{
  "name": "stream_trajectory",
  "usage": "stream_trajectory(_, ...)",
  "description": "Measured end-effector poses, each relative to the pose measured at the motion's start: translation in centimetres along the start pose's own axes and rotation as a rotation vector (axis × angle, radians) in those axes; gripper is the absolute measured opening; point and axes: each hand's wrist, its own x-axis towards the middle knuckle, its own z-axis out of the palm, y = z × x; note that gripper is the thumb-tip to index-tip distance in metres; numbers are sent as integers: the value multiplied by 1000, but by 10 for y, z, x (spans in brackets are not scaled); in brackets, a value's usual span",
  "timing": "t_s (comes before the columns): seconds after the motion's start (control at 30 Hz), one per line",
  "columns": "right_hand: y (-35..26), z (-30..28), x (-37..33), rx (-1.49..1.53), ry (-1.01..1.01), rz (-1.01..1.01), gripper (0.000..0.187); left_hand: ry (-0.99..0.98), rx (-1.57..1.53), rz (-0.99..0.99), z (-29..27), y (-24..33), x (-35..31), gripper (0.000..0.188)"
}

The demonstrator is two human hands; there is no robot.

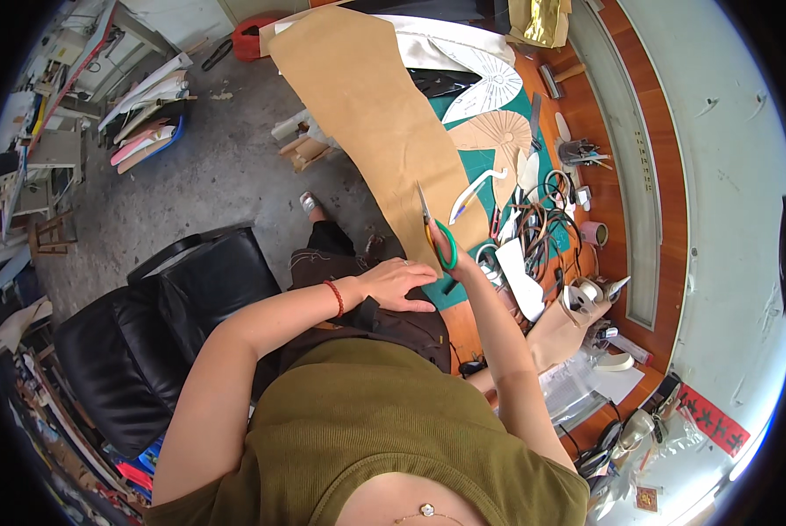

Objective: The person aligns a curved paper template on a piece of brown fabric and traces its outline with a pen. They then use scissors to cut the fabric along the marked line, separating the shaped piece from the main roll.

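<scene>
A long tan sheet (384, 131), leather or heavy paper, runs from the far end of the workbench toward me, its left edge hanging over the bench side. My right hand (463, 266) grips a pair of scissors (446, 245) with green handles. Their blades point away from me over the near part of the sheet; whether they are parted is hard to tell. Palm down, my left hand (399, 282) rests by the sheet's near end with its fingers stretched out. A white curved tool (476, 189) and a pen (465, 203) lie on the sheet's right side.
A green cutting mat (474, 165) lies beneath fan-shaped pattern pieces (489, 83). Tangled cords (551, 219), a pen holder (577, 153) and a pink cup (594, 233) crowd the right side. A black chair (169, 324) stands left, and rolled material (148, 123) lies on the floor beyond.
</scene>
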Motion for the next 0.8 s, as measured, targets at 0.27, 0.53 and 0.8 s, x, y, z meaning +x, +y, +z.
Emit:
stream_trajectory(0.27, 21, -27, 17, -185, 104, -93, 62, 625, -297, -574, 24, -35, 11, 36)
stream_trajectory(0.53, -26, -13, -2, -278, 81, 145, 54, 894, -1294, -828, -7, -114, 38, 36)
stream_trajectory(0.8, -48, -17, 5, -361, -9, 197, 60, 879, -1318, -791, -14, -116, 32, 31)
